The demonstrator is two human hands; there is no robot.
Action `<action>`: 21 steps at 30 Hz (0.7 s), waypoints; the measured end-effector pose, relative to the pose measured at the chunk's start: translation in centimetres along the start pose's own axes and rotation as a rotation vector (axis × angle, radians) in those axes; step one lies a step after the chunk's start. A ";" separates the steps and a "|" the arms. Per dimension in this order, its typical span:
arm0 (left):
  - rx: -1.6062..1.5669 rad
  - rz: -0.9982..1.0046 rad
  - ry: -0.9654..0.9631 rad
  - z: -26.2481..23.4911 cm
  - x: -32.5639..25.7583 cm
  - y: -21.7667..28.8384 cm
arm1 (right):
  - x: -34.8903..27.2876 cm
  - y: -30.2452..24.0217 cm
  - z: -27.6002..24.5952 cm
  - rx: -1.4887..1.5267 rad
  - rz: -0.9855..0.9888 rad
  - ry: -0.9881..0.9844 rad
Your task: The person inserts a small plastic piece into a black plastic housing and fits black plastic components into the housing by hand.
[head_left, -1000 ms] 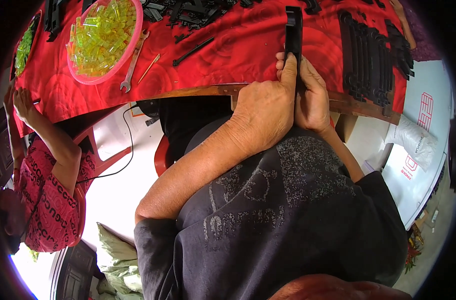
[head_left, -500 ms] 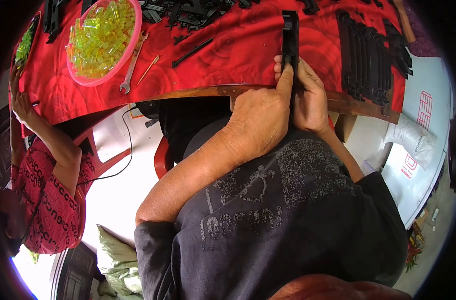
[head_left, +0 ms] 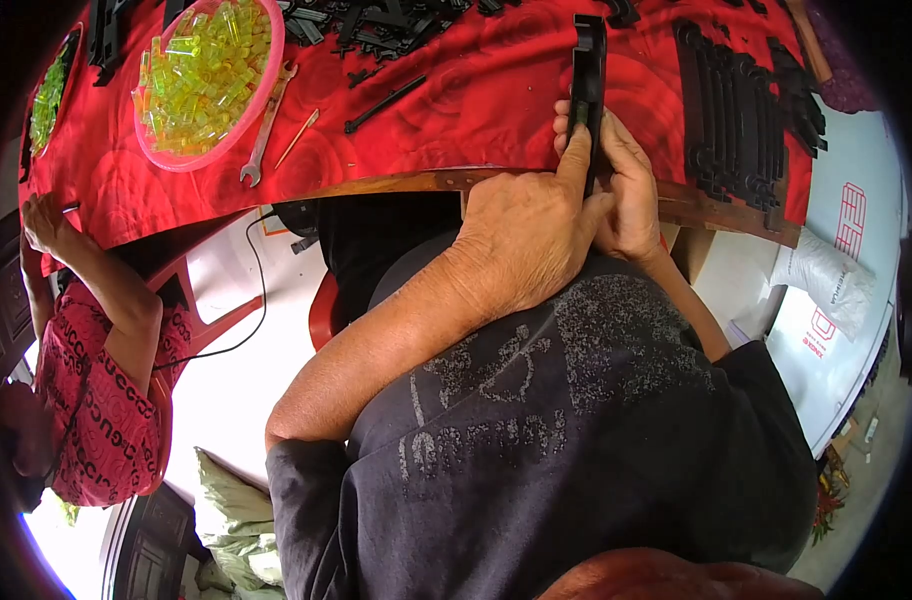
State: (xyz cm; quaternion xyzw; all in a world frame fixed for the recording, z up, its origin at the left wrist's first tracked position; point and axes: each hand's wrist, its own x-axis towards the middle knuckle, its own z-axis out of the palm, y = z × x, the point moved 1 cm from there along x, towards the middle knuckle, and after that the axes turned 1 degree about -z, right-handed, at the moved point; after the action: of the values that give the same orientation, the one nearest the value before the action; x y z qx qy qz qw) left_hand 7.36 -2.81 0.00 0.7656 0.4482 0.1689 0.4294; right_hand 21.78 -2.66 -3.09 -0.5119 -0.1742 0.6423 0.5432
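A long, narrow black plastic channel piece (head_left: 589, 70) stands nearly upright over the table's near edge. My right hand (head_left: 633, 195) is wrapped round its lower part, with fingertips showing on its left side. My left hand (head_left: 526, 228) lies against the same piece. Its index finger is straight, the tip pressed into the channel, and its thumb lies across the lower end. A small greenish spot shows in the channel just above that fingertip; what it is I cannot make out. The left hand's other fingers are curled under and mostly hidden.
On the red tablecloth (head_left: 376, 150) are a pink basin (head_left: 148, 140) of yellow-green clear tubes (head_left: 206, 75), a wrench (head_left: 263, 140), a thin wooden stick (head_left: 296, 138) and a black rod (head_left: 384, 105). Black parts (head_left: 731, 115) lie in a row at right. A co-worker's hand (head_left: 46, 222) is at far left.
The black channel piece and both hands have shifted slightly right. My left thumb now shows, stretched across the piece's lower end. The co-worker's hand nearer the green tray has drawn back.
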 end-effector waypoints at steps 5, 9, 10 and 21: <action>0.056 -0.012 0.030 0.1 1.0 0.1 | 0.1 0.2 -0.5 0.044 0.049 -0.056; 0.075 -0.003 0.024 0.4 1.3 0.0 | 0.1 0.4 -0.7 0.067 0.082 -0.047; 0.075 -0.001 0.023 0.4 1.3 0.0 | 0.0 0.3 -0.8 0.049 0.081 -0.054; 0.032 -0.011 -0.019 0.1 -0.2 0.7 | -0.4 0.1 -0.5 0.013 0.049 -0.052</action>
State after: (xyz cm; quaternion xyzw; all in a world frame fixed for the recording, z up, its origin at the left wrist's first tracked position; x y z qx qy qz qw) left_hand 7.72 -3.20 0.53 0.7716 0.4509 0.1519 0.4223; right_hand 22.06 -3.18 -3.21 -0.4954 -0.1716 0.6696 0.5261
